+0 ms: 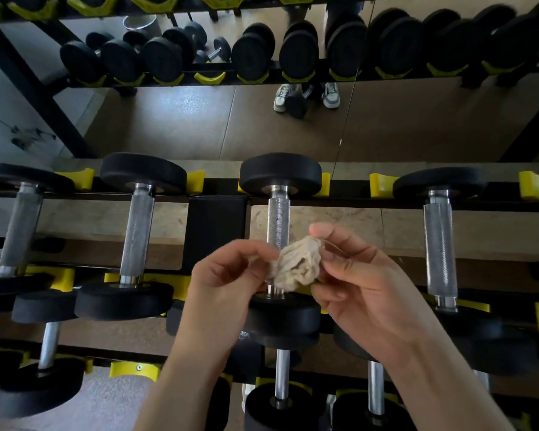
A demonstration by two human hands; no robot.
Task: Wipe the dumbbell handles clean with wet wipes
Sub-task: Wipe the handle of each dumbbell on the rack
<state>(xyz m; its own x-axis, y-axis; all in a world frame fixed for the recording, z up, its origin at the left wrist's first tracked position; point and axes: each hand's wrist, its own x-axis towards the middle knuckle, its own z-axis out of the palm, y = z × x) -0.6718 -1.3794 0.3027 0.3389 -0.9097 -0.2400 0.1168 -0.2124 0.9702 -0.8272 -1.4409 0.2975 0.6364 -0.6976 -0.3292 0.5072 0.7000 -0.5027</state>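
In the lower middle of the frame, 2 bare forearms rose to meet. The left hand (227, 284) had its fingers curled and nipped the left edge of a crumpled, beige, grimy-looking wet wipe (297, 265). The right hand (364, 284) pinched the wipe's right side between thumb and fingertips. The wad hung between them at centre frame, in front of the lower end of a knurled steel handle (279, 219). It could not be told whether the wipe touched that handle.

That handle belonged to a black round-headed dumbbell resting across the black steel rack (217, 225) in yellow plastic cradles (195, 180). 2 similar handles lay either side, at centre left (137, 234) and centre right (441, 244).

Across the upper frame, a wall mirror (168, 119) reflected more racked dumbbells and a pair of pale trainers (330, 94).

The risks looked modest. Bunched as it was, the wipe would likely skim the knurling instead of wrapping it. Discoloured cloth might smear dirt back onto the metal. The light 2-sided pinch could also let the wipe drop through the rack's open gap to the lower tier.
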